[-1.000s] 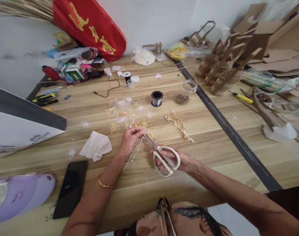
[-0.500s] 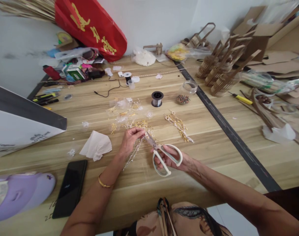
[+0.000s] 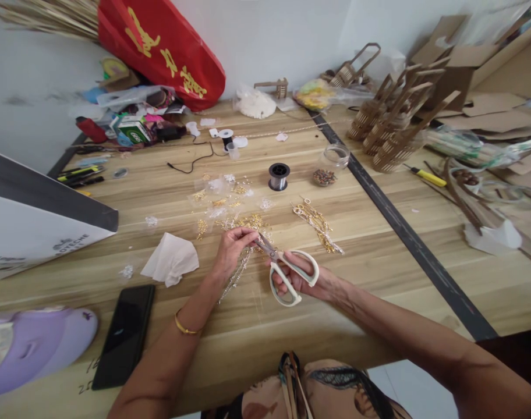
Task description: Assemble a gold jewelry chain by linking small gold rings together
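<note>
A silver chain (image 3: 234,280) hangs from the pinched fingers of my left hand (image 3: 229,250), its lower end near the tabletop. White-handled scissors (image 3: 287,294) are gripped in my right hand (image 3: 298,280), fingers through the loops. Their blades point left and reach my left fingertips; what lies between the blades is too small to make out. Just beyond my left hand spreads a pile of small gold and silver findings (image 3: 254,221). Several gold and silver chains (image 3: 320,227) lie together to the right of the pile.
Behind the pile stand a spool of wire (image 3: 278,176) and a dish of small beads (image 3: 324,177). A crumpled tissue (image 3: 172,259), a black phone (image 3: 124,334) and a purple object (image 3: 47,343) lie at left. Small woven baskets (image 3: 385,137) stand at back right.
The scissors have shifted slightly left and up, and their handles have drawn a little closer together. My left hand keeps its pinch on the chain in nearly the same place.
</note>
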Motion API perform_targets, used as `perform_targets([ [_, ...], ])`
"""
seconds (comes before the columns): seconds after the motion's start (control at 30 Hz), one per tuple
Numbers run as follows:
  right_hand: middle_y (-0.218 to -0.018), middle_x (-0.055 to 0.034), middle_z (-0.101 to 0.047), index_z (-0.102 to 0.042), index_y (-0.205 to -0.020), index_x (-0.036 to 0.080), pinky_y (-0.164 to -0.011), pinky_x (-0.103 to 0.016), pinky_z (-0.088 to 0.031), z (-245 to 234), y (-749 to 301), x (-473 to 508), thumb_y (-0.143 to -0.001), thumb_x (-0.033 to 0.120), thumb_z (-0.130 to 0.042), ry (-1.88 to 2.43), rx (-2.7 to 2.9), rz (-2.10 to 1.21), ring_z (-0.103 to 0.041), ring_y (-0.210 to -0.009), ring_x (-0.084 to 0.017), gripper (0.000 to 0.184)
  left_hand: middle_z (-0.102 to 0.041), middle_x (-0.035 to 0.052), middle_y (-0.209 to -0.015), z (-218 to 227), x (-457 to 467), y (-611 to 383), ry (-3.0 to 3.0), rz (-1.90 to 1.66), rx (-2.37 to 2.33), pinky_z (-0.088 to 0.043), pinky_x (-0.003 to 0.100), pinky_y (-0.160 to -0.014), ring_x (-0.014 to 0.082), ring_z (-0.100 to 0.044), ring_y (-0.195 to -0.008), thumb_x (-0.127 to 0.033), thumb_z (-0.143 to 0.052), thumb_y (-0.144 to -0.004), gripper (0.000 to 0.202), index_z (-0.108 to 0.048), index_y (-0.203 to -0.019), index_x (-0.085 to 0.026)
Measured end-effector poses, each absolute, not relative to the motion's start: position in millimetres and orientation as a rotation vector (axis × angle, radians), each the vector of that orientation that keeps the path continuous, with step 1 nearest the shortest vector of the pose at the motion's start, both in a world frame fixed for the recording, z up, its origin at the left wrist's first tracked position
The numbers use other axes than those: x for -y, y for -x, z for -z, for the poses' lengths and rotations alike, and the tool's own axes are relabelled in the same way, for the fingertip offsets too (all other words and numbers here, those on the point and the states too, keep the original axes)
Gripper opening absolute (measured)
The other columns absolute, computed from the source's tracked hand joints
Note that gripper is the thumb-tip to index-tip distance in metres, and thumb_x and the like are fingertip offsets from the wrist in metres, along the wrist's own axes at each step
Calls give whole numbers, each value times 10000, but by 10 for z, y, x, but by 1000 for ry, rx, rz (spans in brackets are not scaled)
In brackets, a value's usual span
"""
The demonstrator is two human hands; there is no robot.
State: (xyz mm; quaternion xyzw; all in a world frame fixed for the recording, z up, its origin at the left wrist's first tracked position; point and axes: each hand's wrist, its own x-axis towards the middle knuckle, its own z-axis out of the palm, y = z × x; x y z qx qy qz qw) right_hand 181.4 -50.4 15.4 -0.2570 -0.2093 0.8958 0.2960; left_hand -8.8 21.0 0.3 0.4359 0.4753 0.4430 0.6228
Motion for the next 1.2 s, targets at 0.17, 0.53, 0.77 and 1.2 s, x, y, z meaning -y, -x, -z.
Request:
perform_targets([
  [0.17,-695,-42,-625,-616,-997,113,-600,-268,-477,-149,-1783,485,-828,501,-582,737,594,-2326,-587,-590,-126,425,-694,42,-721,-32,-200,80,-980,-1015,-1091,-490,278,-682,145,-626,-674,-298,-771,-608,202,-703,-720,-144],
  [0.53,-650,-19,-613,-613,-971,118,-466,-219,-455,-123,-1743,460,-746,579,-630,982,759,-2165,-573,-496,-109,513,-694,46,-700,-8,-211,74,-951,-1026,-1136,-487,272,-679,130,-613,-643,-307,-789,-569,240,-701,-709,-133],
  [0.77,-654,-13,-595,-579,-919,143,-377,-183,-416,-31,-1771,441,-809,565,-560,983,1009,-2065,-561,-478,-104,437,-692,40,-687,-20,-205,76,-997,-1021,-1178,-483,273,-675,136,-616,-647,-315,-777,-586,234,-701,-714,-134],
  [1.2,-615,21,-545,-567,-998,120,-374,-174,-403,-135,-1840,377,-818,542,-557,1026,1260,-2002,-503,-447,-70,459,-673,23,-657,-29,-208,84,-1096,-1069,-1227,-478,259,-640,125,-600,-616,-326,-762,-602,231,-691,-712,-136],
])
